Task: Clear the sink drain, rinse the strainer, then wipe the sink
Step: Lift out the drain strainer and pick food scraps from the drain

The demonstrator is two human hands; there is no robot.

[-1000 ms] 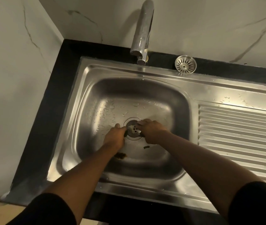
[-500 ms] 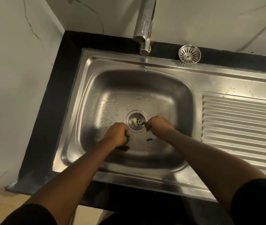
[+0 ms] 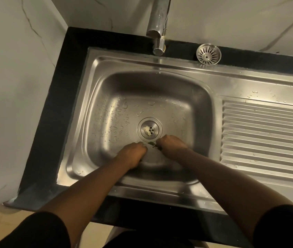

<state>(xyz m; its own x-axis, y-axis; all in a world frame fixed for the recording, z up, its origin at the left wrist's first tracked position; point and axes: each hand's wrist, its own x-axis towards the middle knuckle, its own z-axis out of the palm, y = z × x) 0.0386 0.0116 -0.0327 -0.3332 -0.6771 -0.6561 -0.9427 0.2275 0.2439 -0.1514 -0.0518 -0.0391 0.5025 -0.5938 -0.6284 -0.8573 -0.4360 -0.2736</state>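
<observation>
The steel sink (image 3: 95, 97) is wet, and its open drain (image 3: 149, 130) shows pale residue inside. The round slotted strainer (image 3: 208, 54) lies on the black counter behind the sink, right of the tap. Both my hands are down in the basin just in front of the drain. My left hand (image 3: 133, 154) has its fingers curled under, and what it holds is mostly hidden. My right hand (image 3: 172, 145) pinches dark green food scraps (image 3: 152, 144) that lie between the two hands.
The chrome tap (image 3: 158, 33) hangs over the sink's back edge. A ribbed draining board (image 3: 267, 136) with water drops fills the right side. The black counter (image 3: 56, 113) borders the sink, with marble walls at left and behind.
Both hands have drawn back from the drain toward me, leaving it fully uncovered. They have closed in on the green scraps in front of it. The view has shifted slightly.
</observation>
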